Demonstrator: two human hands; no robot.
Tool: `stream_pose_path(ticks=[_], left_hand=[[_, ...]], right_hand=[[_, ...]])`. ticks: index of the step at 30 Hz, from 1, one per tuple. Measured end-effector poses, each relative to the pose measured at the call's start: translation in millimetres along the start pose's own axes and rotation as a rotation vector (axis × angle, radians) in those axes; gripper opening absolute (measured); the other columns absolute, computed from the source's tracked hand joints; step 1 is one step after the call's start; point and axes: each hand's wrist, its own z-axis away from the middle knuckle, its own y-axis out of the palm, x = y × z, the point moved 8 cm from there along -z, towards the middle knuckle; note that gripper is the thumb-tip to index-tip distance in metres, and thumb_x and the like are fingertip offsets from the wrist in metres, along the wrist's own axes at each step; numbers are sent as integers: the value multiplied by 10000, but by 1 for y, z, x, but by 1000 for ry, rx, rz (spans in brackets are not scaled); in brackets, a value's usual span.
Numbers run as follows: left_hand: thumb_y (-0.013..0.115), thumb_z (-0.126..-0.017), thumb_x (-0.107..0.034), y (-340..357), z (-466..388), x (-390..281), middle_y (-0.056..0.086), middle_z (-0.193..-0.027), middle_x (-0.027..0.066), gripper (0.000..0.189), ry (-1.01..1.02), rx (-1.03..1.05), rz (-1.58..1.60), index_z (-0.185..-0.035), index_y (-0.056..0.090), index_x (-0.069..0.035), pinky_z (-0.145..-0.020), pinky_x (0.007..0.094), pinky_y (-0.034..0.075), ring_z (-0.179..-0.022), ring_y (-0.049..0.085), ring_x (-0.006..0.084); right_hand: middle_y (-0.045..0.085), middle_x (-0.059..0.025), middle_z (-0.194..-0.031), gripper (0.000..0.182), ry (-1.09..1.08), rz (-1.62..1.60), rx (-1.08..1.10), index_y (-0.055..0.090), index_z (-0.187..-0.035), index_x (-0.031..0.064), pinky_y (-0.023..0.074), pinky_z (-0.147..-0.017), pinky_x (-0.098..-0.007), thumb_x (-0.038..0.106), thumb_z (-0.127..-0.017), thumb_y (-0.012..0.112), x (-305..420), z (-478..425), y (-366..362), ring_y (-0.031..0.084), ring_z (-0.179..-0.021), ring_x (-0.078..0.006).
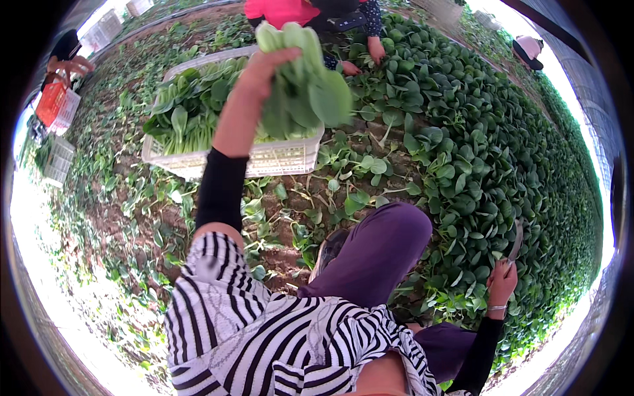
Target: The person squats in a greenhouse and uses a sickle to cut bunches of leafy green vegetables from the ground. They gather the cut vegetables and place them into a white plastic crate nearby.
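My left hand (265, 69) grips a bunch of bok choy (302, 84) above the far right part of a white plastic crate (282, 161). The pale stem ends point away from me and the leaves hang towards the right. Rows of harvested bok choy (185, 133) fill the crate, partly hidden by my forearm. Over at the right, my right hand (502, 282) is closed around the handle of a knife (518, 240). Its blade points away from me, just above the standing bok choy plants (475, 188).
Across from me a person's hand (376, 49) reaches into the plants. Another person (69, 62) is at the far left by an orange crate (50, 103), with a white crate (59, 161) nearby. Loose leaves (356, 200) litter the soil before my knee. A capped person (529, 52) is far right.
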Motion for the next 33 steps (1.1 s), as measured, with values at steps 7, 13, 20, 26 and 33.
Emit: stream_pose_path(ticks=[7, 13, 20, 26, 33], left_hand=[[759, -747, -203, -90, -169, 8, 693, -916, 108, 353, -192, -30, -258, -1033, 657, -21, -720, 395, 559, -771, 681, 240], [797, -703, -217, -115, -248, 103, 690, -914, 113, 394, -276, -2, -302, -1021, 668, -23, -705, 396, 541, -764, 674, 238], [844, -648, -323, -166, -296, 181, 688, -955, 110, 534, -347, -173, -591, -1047, 671, -13, -755, 369, 516, -809, 650, 206], [888, -516, -480, -121, -265, 80, 567, -1229, 167, 1028, -225, -511, -1345, -1300, 440, 11, -814, 396, 511, -1087, 585, 288], [550, -820, -588, -55, -203, 102, 250, -1501, 203, 795, 13, -404, -1818, -1461, 266, -214, -1051, 679, 120, -1355, 238, 468]], right_hand=[[463, 18, -570, 120, 187, 71, -44, 511, -880, 63, 322, -363, -202, 138, -893, 604, -73, 11, -15, 418, -409, -50], [499, -10, -633, 124, 190, 452, 2, 531, -784, 35, 392, -497, -253, 87, -816, 639, -78, 6, -8, 469, -533, -84], [463, -12, -644, 134, -40, 560, 114, 512, -742, 43, 378, -567, -287, 43, -767, 644, -28, -24, 47, 451, -600, -119], [500, -81, -672, 147, -133, 588, 101, 518, -742, 15, 402, -594, -330, 59, -745, 658, -24, -32, 59, 493, -616, -215], [512, -91, -671, 162, -36, 550, 90, 533, -751, 14, 419, -600, -340, 80, -734, 679, -39, -14, 55, 510, -614, -225]])
